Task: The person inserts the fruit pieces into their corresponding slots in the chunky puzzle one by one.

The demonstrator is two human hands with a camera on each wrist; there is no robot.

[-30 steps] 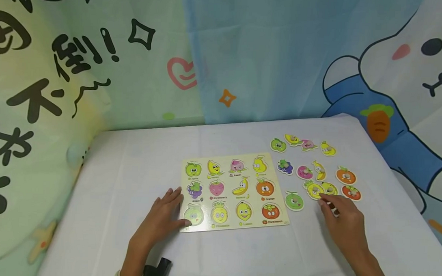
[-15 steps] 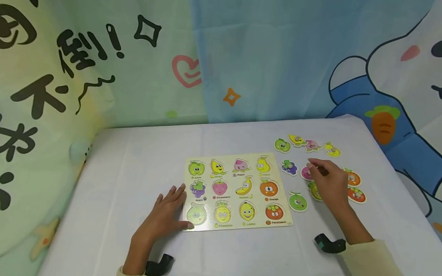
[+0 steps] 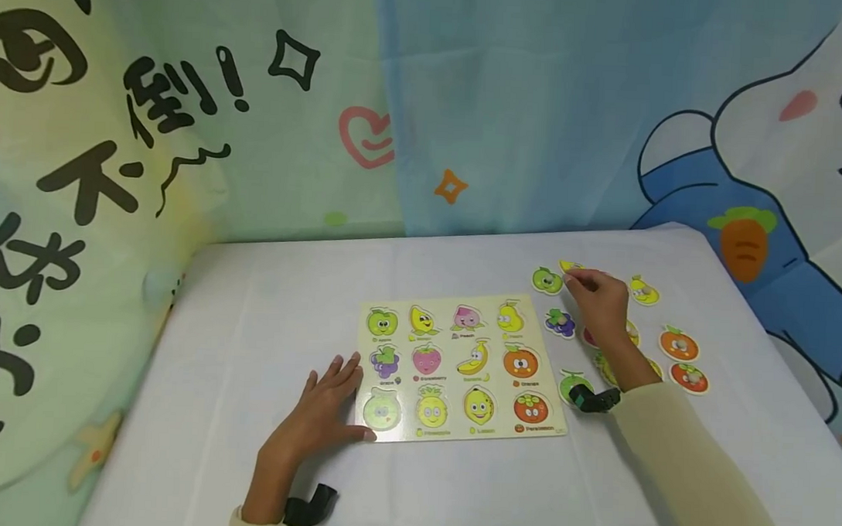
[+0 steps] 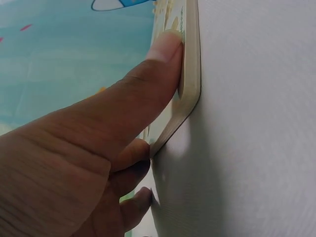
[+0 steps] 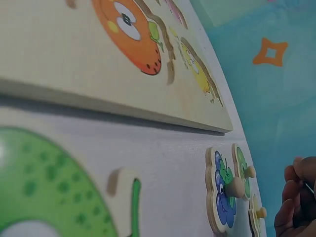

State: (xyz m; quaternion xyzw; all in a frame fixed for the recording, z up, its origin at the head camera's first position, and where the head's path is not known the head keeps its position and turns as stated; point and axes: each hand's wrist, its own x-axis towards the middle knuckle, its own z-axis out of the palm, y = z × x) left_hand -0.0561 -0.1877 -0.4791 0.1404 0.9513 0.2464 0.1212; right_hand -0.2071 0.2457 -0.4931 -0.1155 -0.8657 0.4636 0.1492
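My left hand [image 3: 318, 410] lies at the left edge of a wooden fruit puzzle board [image 3: 460, 430]. Its thumb [image 4: 165, 49] presses on the board's lower left corner, while the other fingers reach along the side. Over the far right of the table, my right hand [image 3: 603, 306] has bent fingers, their tips right by a yellow fruit puzzle piece [image 3: 569, 265] and the green apple piece [image 3: 547, 280]. In the right wrist view no piece shows in the fingers [image 5: 291, 197], which are above the knobbed pieces. This hand and sleeve hide several pieces.
The grape piece [image 3: 560, 323], pear piece [image 3: 644, 290], orange piece [image 3: 679, 344] and persimmon piece [image 3: 688, 378] lie loose right of the board. A green melon piece [image 3: 570, 383] is partly behind the right wrist's black device [image 3: 593, 399]. A printed curtain [image 3: 524, 104] hangs behind the table.
My right hand has left the lemon piece and moved away from me and leftward, up to the yellow and apple pieces. My left hand stays on the board. The view has shifted slightly.
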